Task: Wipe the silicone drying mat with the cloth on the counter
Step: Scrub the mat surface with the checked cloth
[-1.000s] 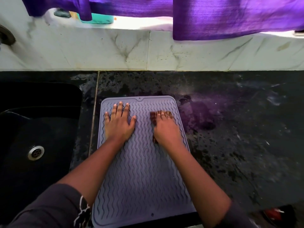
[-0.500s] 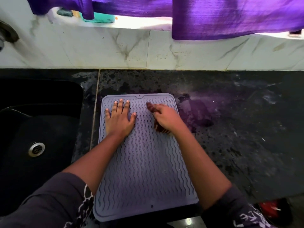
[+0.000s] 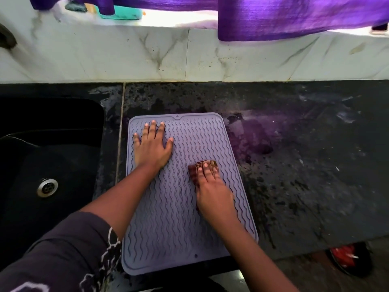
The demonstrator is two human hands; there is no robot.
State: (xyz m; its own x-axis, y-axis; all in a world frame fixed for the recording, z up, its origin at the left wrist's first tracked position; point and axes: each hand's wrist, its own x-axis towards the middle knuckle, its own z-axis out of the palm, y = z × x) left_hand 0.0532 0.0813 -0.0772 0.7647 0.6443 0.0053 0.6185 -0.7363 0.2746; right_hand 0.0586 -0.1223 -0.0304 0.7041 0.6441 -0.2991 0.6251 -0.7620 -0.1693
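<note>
A grey-lilac silicone drying mat (image 3: 172,224) with wavy ridges lies flat on the black counter (image 3: 305,175), its near edge at the counter's front. My left hand (image 3: 152,144) lies flat with spread fingers on the mat's far left part and holds nothing. My right hand (image 3: 212,190) presses a small dark brown cloth (image 3: 192,169) onto the right half of the mat. Most of the cloth is hidden under the fingers and palm.
A black sink (image 3: 48,165) with a metal drain (image 3: 47,187) sits left of the mat. A white marble backsplash (image 3: 189,60) runs behind the counter, with a purple curtain (image 3: 294,15) hanging over it. The counter right of the mat looks wet and stained.
My right hand has slid the cloth from the mat's far edge toward me, down the right half. My left hand has stayed flat in place.
</note>
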